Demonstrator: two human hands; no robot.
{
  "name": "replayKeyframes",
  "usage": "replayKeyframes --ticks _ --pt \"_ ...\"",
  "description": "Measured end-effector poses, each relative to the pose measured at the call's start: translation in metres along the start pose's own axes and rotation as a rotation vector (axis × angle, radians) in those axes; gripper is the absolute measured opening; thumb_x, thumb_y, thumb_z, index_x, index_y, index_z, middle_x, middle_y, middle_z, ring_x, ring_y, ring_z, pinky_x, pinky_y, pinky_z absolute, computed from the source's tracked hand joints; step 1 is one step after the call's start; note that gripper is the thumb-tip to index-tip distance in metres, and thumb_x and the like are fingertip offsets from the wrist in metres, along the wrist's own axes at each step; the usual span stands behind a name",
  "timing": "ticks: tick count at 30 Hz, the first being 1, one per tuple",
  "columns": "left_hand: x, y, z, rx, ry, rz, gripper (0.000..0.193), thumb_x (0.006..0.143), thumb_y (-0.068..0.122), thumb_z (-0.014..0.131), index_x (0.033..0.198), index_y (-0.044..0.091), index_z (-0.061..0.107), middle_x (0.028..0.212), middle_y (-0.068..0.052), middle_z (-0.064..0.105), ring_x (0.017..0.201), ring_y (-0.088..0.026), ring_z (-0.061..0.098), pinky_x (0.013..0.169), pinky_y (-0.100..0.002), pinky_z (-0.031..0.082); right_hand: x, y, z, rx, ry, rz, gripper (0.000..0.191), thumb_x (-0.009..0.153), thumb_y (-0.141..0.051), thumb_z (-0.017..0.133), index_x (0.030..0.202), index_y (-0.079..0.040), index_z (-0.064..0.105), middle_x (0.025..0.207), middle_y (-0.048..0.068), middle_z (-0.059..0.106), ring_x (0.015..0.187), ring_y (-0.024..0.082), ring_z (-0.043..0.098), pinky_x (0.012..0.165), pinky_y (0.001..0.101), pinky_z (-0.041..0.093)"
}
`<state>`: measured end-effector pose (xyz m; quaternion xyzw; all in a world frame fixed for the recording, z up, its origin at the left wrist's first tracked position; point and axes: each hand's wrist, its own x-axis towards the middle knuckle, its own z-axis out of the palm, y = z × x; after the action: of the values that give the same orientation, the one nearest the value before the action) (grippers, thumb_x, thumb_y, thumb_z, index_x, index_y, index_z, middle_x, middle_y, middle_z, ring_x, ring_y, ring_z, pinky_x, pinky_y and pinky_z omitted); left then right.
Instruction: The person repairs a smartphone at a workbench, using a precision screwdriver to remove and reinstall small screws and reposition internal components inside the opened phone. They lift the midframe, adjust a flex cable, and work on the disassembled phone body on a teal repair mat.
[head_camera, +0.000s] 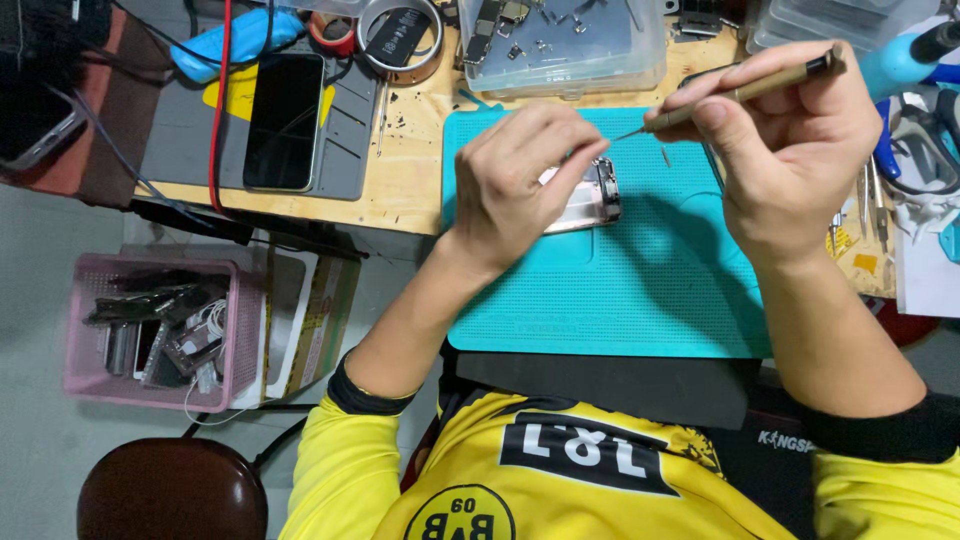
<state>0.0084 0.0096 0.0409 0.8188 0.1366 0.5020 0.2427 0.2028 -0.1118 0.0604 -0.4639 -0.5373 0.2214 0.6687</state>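
My left hand (520, 180) rests on the teal work mat (640, 290) and grips an opened phone frame (590, 197), silver with dark parts at its top end; my fingers cover most of it. My right hand (790, 150) holds a slim bronze-coloured screwdriver (745, 92) like a pen, above the mat. Its fine tip (622, 136) points left and hovers just above the phone frame, close to my left fingertips. A tiny screw-like piece (666, 155) lies on the mat under the tool.
A dark phone (285, 120) lies on a grey mat (345, 150) at the left. Clear plastic parts boxes (565, 45) stand behind the teal mat, tape rolls (400, 35) beside them. Tweezers and tools (870, 200) lie at the right. A pink basket (155, 330) and brown stool (170, 490) sit below.
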Motion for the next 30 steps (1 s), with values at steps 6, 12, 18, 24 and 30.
replayKeyframes --ticks 6,12,18,24,30 --pt "0.026 -0.065 0.011 0.342 -0.08 0.006 0.004 0.089 0.012 0.078 0.09 0.01 0.075 0.089 -0.006 0.063 0.09 -0.028 0.061 0.078 -0.043 0.047 0.04 0.034 -0.016 -0.186 -0.058 -0.151 0.007 0.116 0.014 0.059 0.12 0.009 0.056 0.118 0.016 0.07 0.107 0.02 0.073 0.098 0.0323 0.064" --pt "0.047 -0.108 0.031 0.404 -0.266 -0.025 0.002 0.081 0.013 0.077 0.082 0.012 0.077 0.087 -0.011 0.066 0.092 -0.032 0.062 0.078 -0.047 0.046 0.07 0.058 -0.001 -0.146 -0.019 -0.005 0.007 0.109 0.006 0.069 0.113 0.002 0.064 0.108 0.006 0.071 0.1 0.014 0.073 0.09 0.0255 0.062" --pt "0.053 -0.122 0.036 0.409 -0.332 -0.009 0.004 0.075 0.007 0.077 0.073 0.011 0.076 0.083 -0.014 0.07 0.085 -0.036 0.067 0.077 -0.051 0.049 0.078 0.064 0.003 -0.246 -0.01 0.017 0.007 0.106 0.007 0.071 0.109 0.003 0.065 0.103 0.005 0.072 0.094 0.011 0.071 0.088 0.0243 0.059" --pt "0.057 -0.121 0.03 0.335 -0.309 0.028 0.004 0.073 0.005 0.076 0.077 0.007 0.075 0.081 -0.017 0.069 0.076 -0.039 0.067 0.069 -0.05 0.052 0.085 0.07 0.0 -0.273 -0.015 -0.011 0.008 0.103 0.01 0.07 0.109 0.005 0.071 0.099 0.006 0.073 0.089 0.011 0.07 0.083 0.0236 0.057" --pt "0.056 -0.108 0.021 0.359 -0.233 0.018 0.007 0.083 0.009 0.08 0.087 0.007 0.075 0.085 -0.015 0.065 0.085 -0.037 0.066 0.076 -0.049 0.05 0.09 0.072 0.007 -0.247 -0.007 0.054 0.004 0.102 0.004 0.073 0.104 0.002 0.07 0.092 0.004 0.071 0.081 0.008 0.068 0.075 0.0211 0.056"
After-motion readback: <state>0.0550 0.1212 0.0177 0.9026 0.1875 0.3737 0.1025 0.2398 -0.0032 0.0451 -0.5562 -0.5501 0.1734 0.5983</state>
